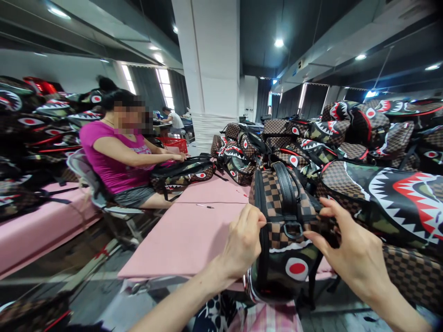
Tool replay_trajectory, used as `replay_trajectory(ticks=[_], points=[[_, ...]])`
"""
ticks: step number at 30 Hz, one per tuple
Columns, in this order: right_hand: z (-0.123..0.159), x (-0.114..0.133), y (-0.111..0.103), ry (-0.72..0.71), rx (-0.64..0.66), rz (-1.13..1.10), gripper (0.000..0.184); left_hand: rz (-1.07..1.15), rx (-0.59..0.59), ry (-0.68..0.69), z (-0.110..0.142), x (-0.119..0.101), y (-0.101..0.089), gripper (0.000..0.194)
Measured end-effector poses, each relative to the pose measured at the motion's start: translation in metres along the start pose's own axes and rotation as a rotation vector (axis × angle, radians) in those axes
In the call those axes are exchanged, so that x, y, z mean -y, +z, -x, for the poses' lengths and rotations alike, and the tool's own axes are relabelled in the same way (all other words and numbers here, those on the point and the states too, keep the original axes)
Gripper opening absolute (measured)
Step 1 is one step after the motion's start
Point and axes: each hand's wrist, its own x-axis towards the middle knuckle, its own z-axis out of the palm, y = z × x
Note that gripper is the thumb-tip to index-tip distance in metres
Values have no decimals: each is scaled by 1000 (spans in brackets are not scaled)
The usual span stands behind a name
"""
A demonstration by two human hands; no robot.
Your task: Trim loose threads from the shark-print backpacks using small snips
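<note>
A backpack with brown-and-black checks, a camouflage lower part and a red-and-white eye stands at the table's front edge, its black top handle and a dark metal ring towards me. My left hand is closed, its fingertips pinching the bag's left edge beside the black zip. On the other side, my right hand has thumb and index finger apart, close to the bag's right side. Its remaining fingers are partly hidden, and I see nothing clearly held there.
A pink-topped table carries a pen. Many similar bags with shark teeth are heaped to the right and behind. At left, a seated co-worker handles another backpack. A white pillar rises beyond the table.
</note>
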Motion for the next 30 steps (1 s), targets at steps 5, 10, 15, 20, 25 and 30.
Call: replay_trajectory(ticks=[5,10,15,20,25,30], points=[[-17,6,-4,-133,130,-15,20,216,63,-226,-4,-3,-4,17],[-26,10,3,-227,169,-65,18,408,150,-377,-5,-2,-9,20],[-29,17,10,-268,177,-8,16,531,176,-444,-9,-4,-14,22],[-23,12,10,-250,155,-29,17,393,16,-341,-15,1,-26,21],[-9,-5,5,-187,138,-55,18,125,80,8,-11,5,-25,23],[-8,-4,5,-187,118,-29,18,-127,99,166,-12,-5,-17,13]])
